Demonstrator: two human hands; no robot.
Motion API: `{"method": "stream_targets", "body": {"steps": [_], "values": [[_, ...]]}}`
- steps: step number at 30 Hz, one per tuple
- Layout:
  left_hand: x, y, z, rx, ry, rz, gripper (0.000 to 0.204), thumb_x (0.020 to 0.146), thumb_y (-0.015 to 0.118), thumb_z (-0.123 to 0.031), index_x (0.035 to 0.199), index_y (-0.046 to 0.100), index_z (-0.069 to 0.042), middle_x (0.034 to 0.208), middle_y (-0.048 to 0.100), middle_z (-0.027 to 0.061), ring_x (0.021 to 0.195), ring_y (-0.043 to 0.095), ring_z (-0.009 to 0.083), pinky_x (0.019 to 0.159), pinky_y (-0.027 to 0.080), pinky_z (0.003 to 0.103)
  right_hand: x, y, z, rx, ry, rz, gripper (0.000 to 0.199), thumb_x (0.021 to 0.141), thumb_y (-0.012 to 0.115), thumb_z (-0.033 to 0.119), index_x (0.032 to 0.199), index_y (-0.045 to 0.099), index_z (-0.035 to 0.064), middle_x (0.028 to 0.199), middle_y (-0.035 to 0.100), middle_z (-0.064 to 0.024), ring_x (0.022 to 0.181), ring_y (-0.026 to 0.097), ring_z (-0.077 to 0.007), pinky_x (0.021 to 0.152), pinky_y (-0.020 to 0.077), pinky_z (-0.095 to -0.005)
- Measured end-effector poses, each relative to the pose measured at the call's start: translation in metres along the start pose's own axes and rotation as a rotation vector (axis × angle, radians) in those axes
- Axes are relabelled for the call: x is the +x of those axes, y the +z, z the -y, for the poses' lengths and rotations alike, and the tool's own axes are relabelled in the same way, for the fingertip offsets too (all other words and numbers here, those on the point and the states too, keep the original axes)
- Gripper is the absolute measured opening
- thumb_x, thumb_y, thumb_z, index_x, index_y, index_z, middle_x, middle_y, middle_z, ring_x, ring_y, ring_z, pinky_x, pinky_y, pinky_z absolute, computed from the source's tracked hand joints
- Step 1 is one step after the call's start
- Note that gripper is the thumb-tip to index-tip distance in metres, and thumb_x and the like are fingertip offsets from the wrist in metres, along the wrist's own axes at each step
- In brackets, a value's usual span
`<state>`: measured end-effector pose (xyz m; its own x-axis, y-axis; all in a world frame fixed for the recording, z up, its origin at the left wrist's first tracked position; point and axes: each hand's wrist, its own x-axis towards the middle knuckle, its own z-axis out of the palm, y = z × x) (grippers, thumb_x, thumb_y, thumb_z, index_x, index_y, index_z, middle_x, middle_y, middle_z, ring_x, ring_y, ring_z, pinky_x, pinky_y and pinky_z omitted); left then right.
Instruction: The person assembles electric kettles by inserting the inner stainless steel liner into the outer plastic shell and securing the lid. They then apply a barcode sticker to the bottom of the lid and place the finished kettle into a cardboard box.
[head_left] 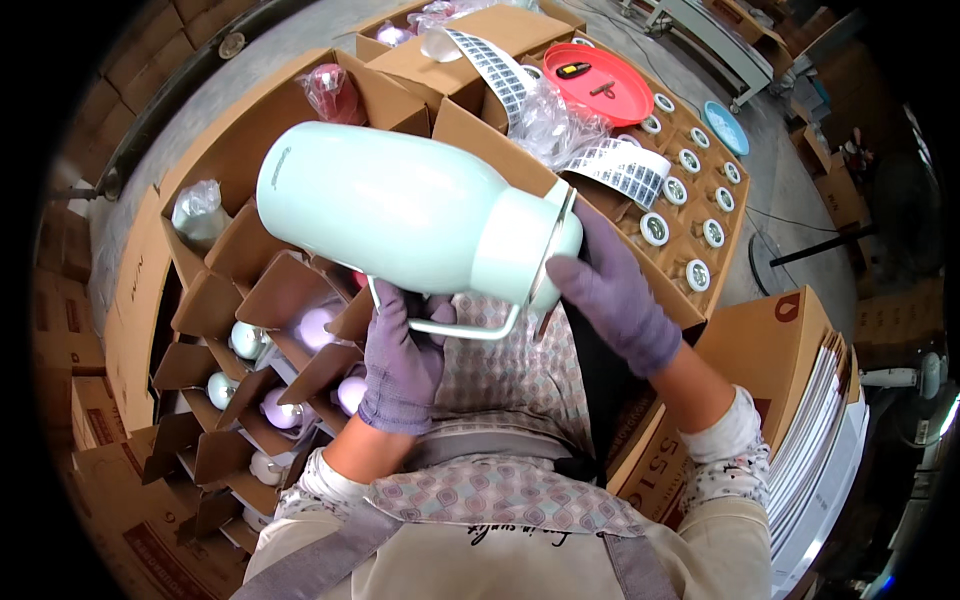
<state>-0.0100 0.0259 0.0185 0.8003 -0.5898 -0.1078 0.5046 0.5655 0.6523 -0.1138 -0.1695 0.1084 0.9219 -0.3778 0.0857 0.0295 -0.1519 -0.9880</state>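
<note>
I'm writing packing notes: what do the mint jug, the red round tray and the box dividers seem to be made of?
Mint jug: glossy, coated metal or plastic, by its bright highlights; I can't tell which.
Red round tray: probably smooth plastic, from its even colour and raised rim.
Box dividers: matt cardboard, by their brown, stiff-looking panels.

Jug (385,210) between two hands, over a pair of open cartons.
The left hand (402,350) is below the jug, by its handle; the right hand (620,290) is at its lid end. To the left, rounded items (318,326) sit in a divided carton (285,295); ahead on the right, containers (655,229) stand in rows in another carton (665,287). Toward its far end rests a tray (635,90) bearing small objects (573,70), with crumpled plastic (550,125) just before it. Sheets (815,450) stand at the far right.
</note>
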Motion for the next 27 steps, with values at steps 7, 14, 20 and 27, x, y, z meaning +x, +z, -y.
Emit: {"method": "stream_targets", "body": {"steps": [7,14,20,27], "values": [[-0.006,0.022,-0.018,-0.369,-0.275,-0.052,0.053,0.105,0.036,-0.036,0.141,0.030,0.003,0.137,0.043,0.0191,0.122,0.052,0.0300,0.088,0.058,0.025,-0.002,-0.005,0.008,-1.093,-0.913,0.024,0.053,0.075,0.073,0.018,0.123,0.056,0.0069,0.132,0.049,-0.0212,0.123,0.048,-0.0441,0.108,0.0385,-0.0530],[-0.005,0.024,-0.011,-0.442,-0.342,-0.030,0.049,0.103,0.045,-0.037,0.135,0.042,-0.001,0.130,0.053,0.0140,0.118,0.057,0.0276,0.092,0.057,0.031,0.008,-0.037,0.010,-1.037,-1.136,0.417,0.036,0.079,0.066,0.012,0.114,0.063,0.0164,0.134,0.055,-0.0045,0.128,0.050,-0.0302,0.105,0.0447,-0.0501],[0.001,0.012,-0.011,-0.457,-0.360,-0.087,0.047,0.103,0.044,-0.038,0.134,0.043,-0.003,0.126,0.053,0.0127,0.114,0.059,0.0258,0.086,0.059,0.026,0.010,-0.040,0.015,-0.975,-1.176,0.736,0.033,0.085,0.061,0.009,0.117,0.062,0.0156,0.121,0.060,-0.0069,0.117,0.059,-0.0283,0.101,0.0481,-0.0437],[0.001,0.017,-0.012,-0.489,-0.290,0.060,0.049,0.103,0.043,-0.037,0.138,0.038,-0.002,0.129,0.050,0.0135,0.117,0.057,0.0280,0.089,0.057,0.024,0.005,-0.021,0.026,-0.832,-1.115,0.151,0.065,0.074,0.077,0.030,0.128,0.053,0.0023,0.124,0.054,-0.0208,0.112,0.056,-0.0360,0.098,0.0456,-0.0465]]}}
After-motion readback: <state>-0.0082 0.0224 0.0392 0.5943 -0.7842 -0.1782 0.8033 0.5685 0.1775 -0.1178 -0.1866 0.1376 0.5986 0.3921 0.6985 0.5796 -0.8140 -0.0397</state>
